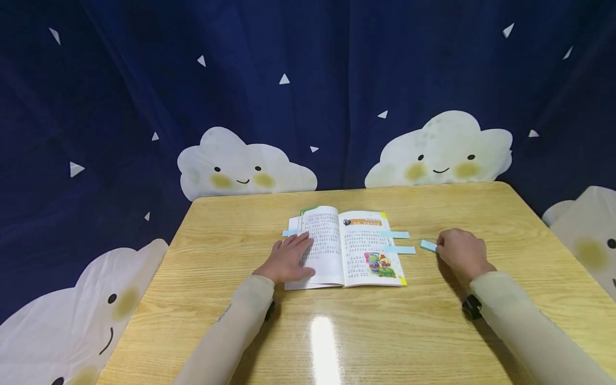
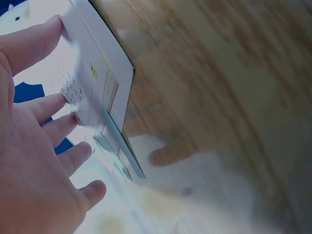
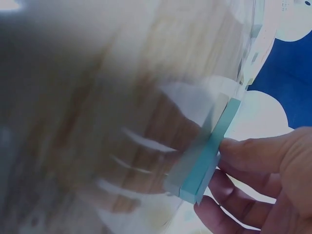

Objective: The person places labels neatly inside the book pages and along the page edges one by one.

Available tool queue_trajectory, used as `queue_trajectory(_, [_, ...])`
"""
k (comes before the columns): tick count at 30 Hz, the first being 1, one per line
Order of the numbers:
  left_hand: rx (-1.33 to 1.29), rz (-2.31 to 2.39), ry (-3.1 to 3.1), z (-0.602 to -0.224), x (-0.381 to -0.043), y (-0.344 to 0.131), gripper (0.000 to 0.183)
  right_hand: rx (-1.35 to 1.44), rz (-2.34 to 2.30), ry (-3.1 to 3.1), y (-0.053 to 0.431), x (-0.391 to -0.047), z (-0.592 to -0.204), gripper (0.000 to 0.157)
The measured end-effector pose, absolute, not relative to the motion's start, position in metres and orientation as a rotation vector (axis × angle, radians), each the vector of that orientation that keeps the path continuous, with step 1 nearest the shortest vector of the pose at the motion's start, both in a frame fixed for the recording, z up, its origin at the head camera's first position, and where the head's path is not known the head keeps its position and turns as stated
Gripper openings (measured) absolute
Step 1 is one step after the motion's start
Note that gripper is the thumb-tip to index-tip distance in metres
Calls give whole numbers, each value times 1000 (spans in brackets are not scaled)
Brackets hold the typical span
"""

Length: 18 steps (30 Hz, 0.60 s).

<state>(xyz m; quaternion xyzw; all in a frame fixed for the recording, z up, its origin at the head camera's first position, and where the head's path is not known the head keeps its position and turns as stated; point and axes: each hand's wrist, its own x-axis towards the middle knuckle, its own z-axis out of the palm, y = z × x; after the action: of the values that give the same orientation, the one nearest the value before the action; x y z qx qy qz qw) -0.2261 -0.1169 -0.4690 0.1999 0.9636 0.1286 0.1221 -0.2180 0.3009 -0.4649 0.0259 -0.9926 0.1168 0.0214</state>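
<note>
An open book [image 1: 324, 267] with printed text and a coloured picture lies flat on the table. On its left page rests my left hand [image 1: 286, 259], fingers spread and fairly straight. Two light-blue sticky strips, an upper strip [image 1: 399, 235] and a lower strip [image 1: 405, 250], jut out past the right page's edge. Light-blue strips [image 2: 119, 142] also stick out on the book's left side. Right of the book, my right hand [image 1: 463, 252] pinches a small light-blue pad of sticky notes [image 3: 204, 158] by its side, between thumb and fingers, close to the tabletop.
The wooden table [image 1: 385, 331] is glossy, with a bright reflection near its front. Behind and beside it hangs a dark blue curtain [image 1: 337, 96] printed with smiling clouds. Black bands are worn at both wrists.
</note>
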Motion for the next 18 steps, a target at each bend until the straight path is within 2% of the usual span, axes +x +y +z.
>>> queue_trajectory(18, [567, 341, 2822, -464, -225, -113, 79, 88, 389, -3087, 297, -219, -464, 7])
